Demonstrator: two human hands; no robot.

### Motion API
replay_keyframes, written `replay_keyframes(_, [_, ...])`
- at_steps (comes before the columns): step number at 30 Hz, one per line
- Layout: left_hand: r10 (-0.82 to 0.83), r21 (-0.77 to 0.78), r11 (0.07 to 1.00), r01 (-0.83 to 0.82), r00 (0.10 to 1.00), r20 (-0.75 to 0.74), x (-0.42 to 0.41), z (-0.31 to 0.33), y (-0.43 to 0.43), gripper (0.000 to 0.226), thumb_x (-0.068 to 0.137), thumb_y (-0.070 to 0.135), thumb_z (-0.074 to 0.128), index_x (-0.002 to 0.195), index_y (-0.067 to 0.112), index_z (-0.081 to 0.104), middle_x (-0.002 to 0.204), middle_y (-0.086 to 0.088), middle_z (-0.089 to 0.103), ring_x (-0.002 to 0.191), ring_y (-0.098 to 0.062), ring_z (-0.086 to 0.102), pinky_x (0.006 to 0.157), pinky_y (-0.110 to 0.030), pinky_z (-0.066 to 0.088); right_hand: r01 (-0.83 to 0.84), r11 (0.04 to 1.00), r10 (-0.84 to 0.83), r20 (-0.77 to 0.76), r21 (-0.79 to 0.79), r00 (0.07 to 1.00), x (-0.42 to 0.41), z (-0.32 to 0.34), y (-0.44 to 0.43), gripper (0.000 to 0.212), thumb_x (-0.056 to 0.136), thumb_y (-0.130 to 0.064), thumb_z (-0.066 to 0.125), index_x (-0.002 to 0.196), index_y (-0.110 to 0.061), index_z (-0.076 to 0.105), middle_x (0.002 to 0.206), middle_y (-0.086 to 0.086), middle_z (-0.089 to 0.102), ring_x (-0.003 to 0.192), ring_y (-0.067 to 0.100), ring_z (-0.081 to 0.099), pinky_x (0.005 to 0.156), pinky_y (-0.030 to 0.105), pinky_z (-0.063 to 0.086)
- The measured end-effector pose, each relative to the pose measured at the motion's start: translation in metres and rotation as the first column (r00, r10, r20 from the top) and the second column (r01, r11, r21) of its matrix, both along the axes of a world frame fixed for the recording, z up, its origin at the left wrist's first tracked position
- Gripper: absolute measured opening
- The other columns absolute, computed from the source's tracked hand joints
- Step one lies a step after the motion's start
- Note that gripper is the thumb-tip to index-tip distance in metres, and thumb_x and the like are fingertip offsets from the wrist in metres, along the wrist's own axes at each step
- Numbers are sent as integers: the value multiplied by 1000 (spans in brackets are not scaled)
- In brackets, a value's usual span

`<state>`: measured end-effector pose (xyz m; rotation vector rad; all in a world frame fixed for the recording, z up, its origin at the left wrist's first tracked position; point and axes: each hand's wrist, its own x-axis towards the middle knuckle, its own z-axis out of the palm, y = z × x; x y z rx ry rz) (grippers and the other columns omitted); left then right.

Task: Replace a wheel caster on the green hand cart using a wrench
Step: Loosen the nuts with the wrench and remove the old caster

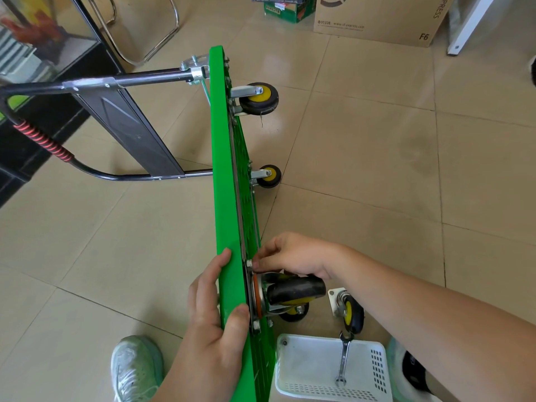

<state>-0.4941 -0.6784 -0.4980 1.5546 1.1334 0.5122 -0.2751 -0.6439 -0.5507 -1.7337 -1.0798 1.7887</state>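
The green hand cart [229,181] stands on its side edge on the tiled floor, wheels pointing right. My left hand [214,309] grips the near end of its deck, fingers on the top face and thumb on the edge. A black caster with a yellow hub [293,291] sits against the underside at the near corner. My right hand [293,256] pinches a nut or bolt [250,264] at that caster's mounting plate. A loose caster [349,311] lies on the floor to the right. The wrench [343,358] leans in a white basket [307,369].
Two more casters [259,98] [268,176] stick out from the cart's far end. The folded black handle [121,126] reaches left toward a black cabinet. Cardboard boxes [383,18] stand at the back. My shoes [136,369] flank the cart.
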Motion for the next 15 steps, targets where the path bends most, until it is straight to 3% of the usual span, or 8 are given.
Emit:
replay_keyframes(3, [3, 13, 1000, -3, 1000, 0, 0, 1, 0, 66, 78, 42, 55, 134, 73, 37, 141, 23, 47, 120, -2, 58, 109, -47, 47, -45, 999, 47, 65, -27, 997, -1, 3, 1, 44, 93, -46, 66, 103, -4, 74, 87, 10, 70, 79, 24, 67, 84, 39, 58])
replay_keyframes(5, [1, 18, 1000, -1, 1000, -9, 0, 0, 0, 67, 80, 37, 55, 134, 72, 38, 142, 24, 47, 121, -1, 58, 110, -48, 47, -50, 999, 51, 84, -13, 995, -2, 4, 0, 42, 93, -46, 67, 101, -5, 75, 85, 13, 71, 75, 20, 65, 78, 34, 57])
replay_keyframes(11, [1, 12, 1000, -1, 1000, -15, -1, -1, 0, 67, 81, 37, 55, 136, 70, 38, 142, 21, 47, 122, -9, 59, 108, -52, 48, 6, 996, -12, 69, 86, 998, -3, -2, 1, 13, 82, -32, 81, 90, -22, 78, 95, 2, 76, 92, 19, 70, 90, 35, 56])
replay_keyframes(15, [-3, 1, 1000, 3, 1000, -25, 0, 0, 1, 69, 81, 30, 53, 134, 72, 38, 137, 28, 46, 121, -6, 58, 109, -50, 48, 83, 991, -81, -30, 102, 996, 1, -8, 0, 17, 76, -17, 86, 88, -23, 75, 93, 4, 75, 92, 20, 68, 101, 43, 53])
